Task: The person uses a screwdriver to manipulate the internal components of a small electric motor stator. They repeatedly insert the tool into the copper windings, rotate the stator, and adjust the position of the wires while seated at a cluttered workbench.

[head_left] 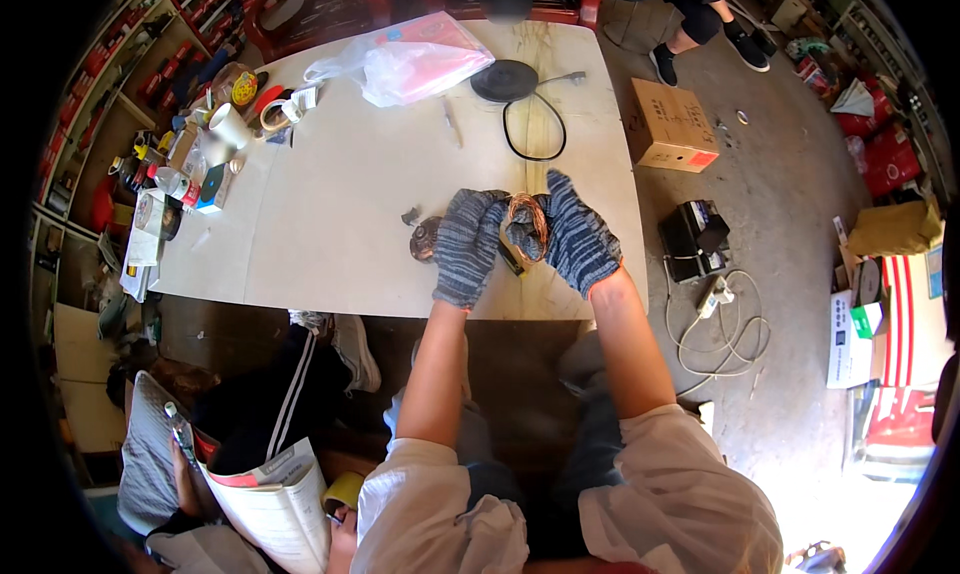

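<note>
Gloved hands (469,242) (582,236), copper wire coil (541,226) between them, above pale table (340,194)

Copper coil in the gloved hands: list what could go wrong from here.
1. The thin strands of the copper coil, between the left hand and right hand, might snag in the knit gloves.
2. The black-and-yellow object just below the coil could get knocked.
3. With the hands working toward the near side of the table, a slipped coil might fall off.
</note>
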A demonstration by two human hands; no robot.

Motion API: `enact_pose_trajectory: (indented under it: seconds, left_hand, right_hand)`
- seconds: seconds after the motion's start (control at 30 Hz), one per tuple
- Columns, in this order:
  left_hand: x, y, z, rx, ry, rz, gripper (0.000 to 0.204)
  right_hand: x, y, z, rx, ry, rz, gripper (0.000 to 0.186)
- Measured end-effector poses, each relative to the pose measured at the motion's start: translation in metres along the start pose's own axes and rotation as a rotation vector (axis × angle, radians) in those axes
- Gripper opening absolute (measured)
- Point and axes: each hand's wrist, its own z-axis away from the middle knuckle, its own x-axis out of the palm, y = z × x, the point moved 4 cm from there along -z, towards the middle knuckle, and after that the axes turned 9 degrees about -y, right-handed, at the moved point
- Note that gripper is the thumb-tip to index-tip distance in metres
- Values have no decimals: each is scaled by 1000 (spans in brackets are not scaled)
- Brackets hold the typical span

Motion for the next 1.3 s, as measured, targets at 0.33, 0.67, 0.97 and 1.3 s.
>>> enact_pose_trajectory:
  seconds: [0.33,0.67,0.97,1.3]
  left_hand:
    - [4,-14,6,34,-54,-71,19]
    - [19,-27,12,63,-149,-226,15]
    - [16,-32,13,-183,-444,-508,16]
    - [2,-42,30,-350,-605,-600,78]
  right_hand:
    - [9,0,5,-48,-135,9,23]
    - [-7,1,-10,-282,-51,61,23]
    - [-17,-2,-24,-502,225,-3,19]
    - [-18,-5,-24,-704,321,35,14]
